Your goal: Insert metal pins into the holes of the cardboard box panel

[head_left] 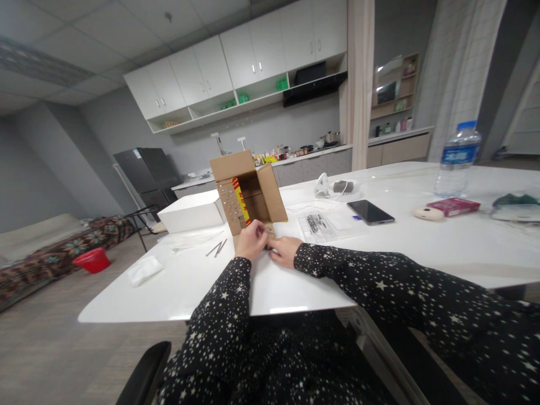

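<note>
An open cardboard box [270,194] stands on the white table with its flaps spread and its opening facing me. Many small silvery round dots sit on its left flap [230,205], beside a red and yellow printed strip. At the box's lower front edge, my left hand [252,239] is closed in a pinch; whatever is between the fingertips is too small to make out. My right hand [287,251] comes in from the right, fingers curled at the box's bottom flap, close to the left fingertips. The hands partly hide that flap.
Left of the box are a white box [192,212], thin dark sticks [217,247] and a crumpled white tissue [144,271]. To the right lie a clear bag of small dark pieces [318,226], a phone [371,211], a pink box [458,206] and a water bottle [454,163].
</note>
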Tool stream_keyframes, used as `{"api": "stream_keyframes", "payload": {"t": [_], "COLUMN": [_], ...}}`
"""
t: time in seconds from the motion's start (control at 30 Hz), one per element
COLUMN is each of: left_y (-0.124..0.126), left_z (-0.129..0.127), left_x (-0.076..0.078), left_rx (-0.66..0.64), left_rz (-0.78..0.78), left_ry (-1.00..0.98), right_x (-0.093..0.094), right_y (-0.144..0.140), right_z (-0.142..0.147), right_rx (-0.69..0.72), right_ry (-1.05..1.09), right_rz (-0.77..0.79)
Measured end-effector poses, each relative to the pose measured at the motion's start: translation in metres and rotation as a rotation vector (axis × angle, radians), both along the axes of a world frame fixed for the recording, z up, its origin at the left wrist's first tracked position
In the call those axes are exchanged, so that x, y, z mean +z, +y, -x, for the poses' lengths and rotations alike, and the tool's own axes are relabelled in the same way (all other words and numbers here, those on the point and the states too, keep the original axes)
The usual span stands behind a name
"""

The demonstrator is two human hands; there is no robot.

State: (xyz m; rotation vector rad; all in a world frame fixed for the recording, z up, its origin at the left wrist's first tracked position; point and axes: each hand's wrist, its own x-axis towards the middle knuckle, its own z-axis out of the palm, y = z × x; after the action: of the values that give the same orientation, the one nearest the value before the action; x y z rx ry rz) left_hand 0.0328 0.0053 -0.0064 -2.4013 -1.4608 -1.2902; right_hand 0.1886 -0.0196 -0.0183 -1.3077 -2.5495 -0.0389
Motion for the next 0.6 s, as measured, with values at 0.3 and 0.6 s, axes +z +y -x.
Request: {"api": "stream_keyframes", "payload": {"t": [0.3,0.6], "left_y": [0.0076,0.002], "left_z": [0.0032,0.0029], "left_x": [-0.0056,-0.0006], "left_rx": [0.007,0.145], "left_rz": [0.05,0.072], "left_ry": [0.151,0.331], "right_x": [-0.0007,0.0006], "right_y": [0.0016,-0.001], "right_z": [0.0015,-0.0015], "right_rx": [-0.011,0.033], "right_ry": [-0.013,0.042], "right_rz": [0.002,-0.009]}}
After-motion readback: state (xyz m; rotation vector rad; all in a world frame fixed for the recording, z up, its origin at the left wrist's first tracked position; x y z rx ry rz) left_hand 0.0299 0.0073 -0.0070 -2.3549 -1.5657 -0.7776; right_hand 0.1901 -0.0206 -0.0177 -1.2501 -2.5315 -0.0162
